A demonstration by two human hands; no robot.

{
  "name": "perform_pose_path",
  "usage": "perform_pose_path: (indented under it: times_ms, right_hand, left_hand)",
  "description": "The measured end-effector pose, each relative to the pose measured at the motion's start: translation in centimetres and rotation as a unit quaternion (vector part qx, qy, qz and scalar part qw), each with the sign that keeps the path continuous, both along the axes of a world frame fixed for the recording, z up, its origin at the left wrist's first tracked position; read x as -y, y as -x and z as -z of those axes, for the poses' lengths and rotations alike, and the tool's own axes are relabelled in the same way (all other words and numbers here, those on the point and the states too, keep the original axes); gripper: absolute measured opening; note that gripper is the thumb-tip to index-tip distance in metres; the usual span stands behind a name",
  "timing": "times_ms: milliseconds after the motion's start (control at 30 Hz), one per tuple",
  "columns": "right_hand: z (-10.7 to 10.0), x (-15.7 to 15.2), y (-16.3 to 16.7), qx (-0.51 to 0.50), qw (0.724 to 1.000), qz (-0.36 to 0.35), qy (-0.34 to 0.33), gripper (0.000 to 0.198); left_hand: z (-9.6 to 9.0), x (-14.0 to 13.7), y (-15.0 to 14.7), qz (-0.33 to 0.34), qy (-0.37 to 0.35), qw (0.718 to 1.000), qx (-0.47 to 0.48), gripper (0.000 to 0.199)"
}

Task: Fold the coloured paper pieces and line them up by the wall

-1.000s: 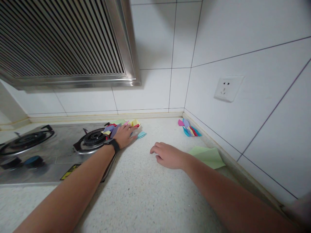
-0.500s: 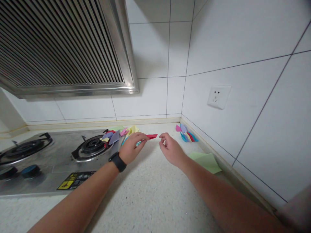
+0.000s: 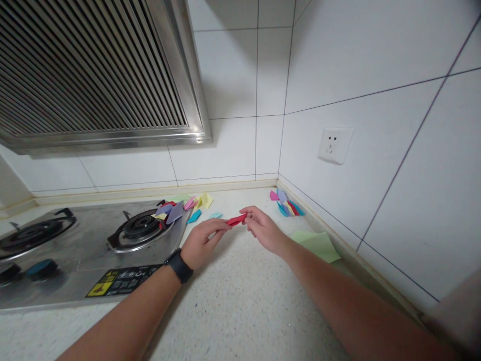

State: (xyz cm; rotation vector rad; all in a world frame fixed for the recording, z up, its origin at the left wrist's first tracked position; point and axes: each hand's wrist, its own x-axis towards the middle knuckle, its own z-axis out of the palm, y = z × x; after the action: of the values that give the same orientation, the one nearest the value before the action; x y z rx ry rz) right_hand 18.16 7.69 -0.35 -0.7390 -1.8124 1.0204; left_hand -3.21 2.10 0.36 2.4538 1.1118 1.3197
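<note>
Head view: red paper (image 3: 236,220) spans from left fingers (image 3: 219,225) to right fingers (image 3: 254,212).

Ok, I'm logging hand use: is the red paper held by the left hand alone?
No, the left hand and right hand each hold an end of the red paper.

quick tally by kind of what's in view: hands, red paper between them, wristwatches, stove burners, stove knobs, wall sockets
Hands: 2
Folded red paper: 1
Black wristwatch: 1
Stove burners: 2
Stove knobs: 2
Wall socket: 1
Total: 9
</note>
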Motion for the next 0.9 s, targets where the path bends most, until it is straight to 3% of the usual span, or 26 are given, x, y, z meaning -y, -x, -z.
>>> perform_pose_path:
  times_ms: [167,433,600,900]
  right_hand:
    - [-0.3,0.4,0.0,0.010,1.000,0.022,-0.008,0.019]
    - [-0.8,0.4,0.1,0.034,0.998,0.053,-0.023,0.016]
    - [-1.4,0.3,-0.6,0.070,0.997,0.006,-0.005,0.019]
    - [-1.6,0.3,-0.9,0.083,0.996,-0.024,0.024,0.015]
  left_hand:
    - [0.4,-0.3,0.2,-0.011,0.002,0.999,0.031,0.023]
    - [0.6,-0.2,0.3,-0.027,-0.022,0.999,-0.031,0.034]
    - [1.0,-0.4,0.6,-0.091,0.012,0.996,0.007,0.025]
    - [1.2,-1.0,1.2,-0.086,-0.002,0.996,-0.009,0.015]
